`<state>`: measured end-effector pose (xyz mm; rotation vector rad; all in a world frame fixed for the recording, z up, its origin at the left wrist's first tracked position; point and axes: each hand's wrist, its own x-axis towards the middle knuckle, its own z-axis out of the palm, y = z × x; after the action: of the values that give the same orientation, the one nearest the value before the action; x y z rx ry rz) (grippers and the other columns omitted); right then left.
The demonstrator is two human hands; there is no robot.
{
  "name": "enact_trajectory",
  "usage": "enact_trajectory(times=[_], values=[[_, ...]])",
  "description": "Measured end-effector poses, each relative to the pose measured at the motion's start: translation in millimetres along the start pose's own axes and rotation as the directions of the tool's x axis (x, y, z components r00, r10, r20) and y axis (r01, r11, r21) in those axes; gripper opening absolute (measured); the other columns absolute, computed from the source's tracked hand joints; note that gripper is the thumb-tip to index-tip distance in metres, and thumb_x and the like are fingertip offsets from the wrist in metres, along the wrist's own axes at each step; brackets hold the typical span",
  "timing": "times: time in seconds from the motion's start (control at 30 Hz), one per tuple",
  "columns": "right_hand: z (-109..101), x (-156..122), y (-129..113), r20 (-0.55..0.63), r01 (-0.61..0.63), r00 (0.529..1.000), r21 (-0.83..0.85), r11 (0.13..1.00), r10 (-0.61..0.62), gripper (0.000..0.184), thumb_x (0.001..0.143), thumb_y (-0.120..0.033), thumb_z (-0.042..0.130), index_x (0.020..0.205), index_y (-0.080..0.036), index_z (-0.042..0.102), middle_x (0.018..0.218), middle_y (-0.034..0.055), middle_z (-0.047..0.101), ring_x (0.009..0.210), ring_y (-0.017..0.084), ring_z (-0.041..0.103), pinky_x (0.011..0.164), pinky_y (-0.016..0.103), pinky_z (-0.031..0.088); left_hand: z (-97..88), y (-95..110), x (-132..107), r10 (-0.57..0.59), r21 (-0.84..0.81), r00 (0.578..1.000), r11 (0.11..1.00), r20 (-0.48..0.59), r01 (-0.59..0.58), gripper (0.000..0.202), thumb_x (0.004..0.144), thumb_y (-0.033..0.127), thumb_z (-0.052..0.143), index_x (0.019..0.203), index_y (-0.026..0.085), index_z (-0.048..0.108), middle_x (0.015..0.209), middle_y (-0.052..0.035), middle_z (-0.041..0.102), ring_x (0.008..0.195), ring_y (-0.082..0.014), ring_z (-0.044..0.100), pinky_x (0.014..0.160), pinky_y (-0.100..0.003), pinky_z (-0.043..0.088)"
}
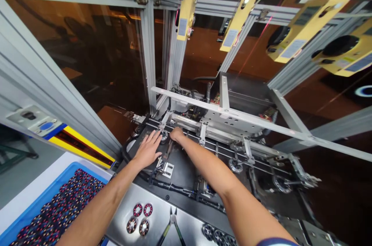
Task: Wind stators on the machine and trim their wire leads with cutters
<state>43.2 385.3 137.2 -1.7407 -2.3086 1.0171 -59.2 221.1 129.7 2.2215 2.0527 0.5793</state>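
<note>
Both my arms reach into a machine enclosure over a black conveyor bed (186,168). My left hand (148,148) lies flat with fingers spread on the black surface, fingertips beside a small round metal part (164,136) on the track. My right hand (176,134) is curled just right of that part, fingers closed at the rail; what they pinch is hidden. A small metal bracket (166,168) sits below my left hand.
A blue tray (46,215) full of round motor stators is at lower left. Several loose stators (138,217) and pliers (172,227) lie on the steel plate in front. More round parts (236,164) ride the conveyor to the right. Aluminium frame bars (232,116) cross overhead; yellow devices (186,11) hang above.
</note>
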Motion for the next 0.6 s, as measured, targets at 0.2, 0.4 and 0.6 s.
enact_trajectory(times=[0.2,0.4,0.6], values=[[-2,-8,8,0.085,-0.030,0.996,0.134,0.991,0.018,0.030,0.094,-0.034,0.060,0.117,-0.015,0.060,0.116,0.0073,0.063,0.098,0.021,0.065,0.082,0.040,0.057,5.1,-3,7,0.017,0.039,0.995,0.999,0.095,-0.021,0.055,0.089,0.037,0.062,0.139,0.019,0.047,0.153,-0.0138,0.040,0.141,-0.0350,0.035,0.110,-0.061,0.032],[1,-11,0,0.166,0.034,0.984,0.153,0.988,-0.060,0.029,0.094,-0.033,0.060,0.117,-0.015,0.060,0.114,0.0072,0.064,0.095,0.020,0.065,0.080,0.039,0.057,8.4,-4,6,-0.001,0.051,0.991,0.999,0.137,-0.006,0.057,0.090,0.035,0.061,0.142,0.019,0.043,0.156,-0.0141,0.036,0.144,-0.0348,0.030,0.112,-0.059,0.031],[-37,-59,-8,0.063,0.290,0.954,0.069,0.955,-0.294,0.029,0.094,-0.034,0.060,0.116,-0.015,0.060,0.116,0.0077,0.064,0.099,0.021,0.064,0.085,0.041,0.056,2.4,0,6,-0.019,0.080,0.986,0.997,0.168,0.006,0.054,0.090,0.034,0.061,0.140,0.020,0.046,0.154,-0.0130,0.037,0.140,-0.0350,0.036,0.110,-0.061,0.033]])
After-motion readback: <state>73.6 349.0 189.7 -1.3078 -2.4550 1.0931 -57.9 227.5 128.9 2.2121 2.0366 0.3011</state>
